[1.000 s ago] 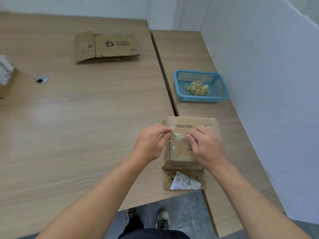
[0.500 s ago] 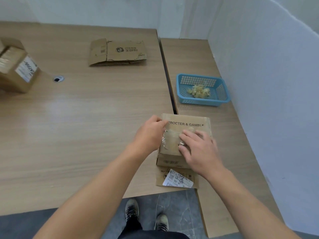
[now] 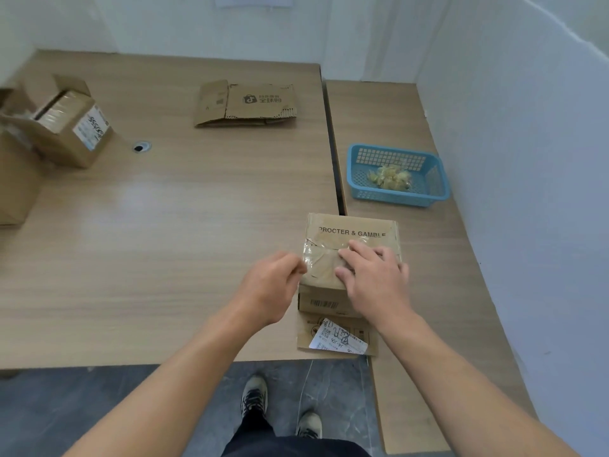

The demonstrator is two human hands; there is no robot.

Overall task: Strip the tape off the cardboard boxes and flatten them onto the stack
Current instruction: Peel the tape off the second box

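Observation:
A small cardboard box [image 3: 354, 230] printed "PROCTER & GAMBLE" stands at the near edge of the table, over the gap between two tabletops. Clear tape [image 3: 321, 262] crosses its top, wrinkled and partly lifted. My right hand [image 3: 374, 278] lies on the box top with fingers spread flat, pressing it down. At the box's left edge, my left hand [image 3: 272, 285] pinches the loose end of the tape with curled fingers. A flap with a white shipping label [image 3: 337, 339] sticks out under the box toward me. Far across the table lies a stack of flattened cardboard [image 3: 245, 103].
A blue plastic basket [image 3: 361, 192] with balled-up tape sits on the right tabletop, beyond the box. Several taped and opened boxes [image 3: 71, 127] stand at the far left. A cable hole [image 3: 141, 147] is near them. A white wall runs along the right side.
The view has tilted and shifted, showing more of the left boxes. My left hand slid from the box top to its left edge. My right hand flattened onto the top.

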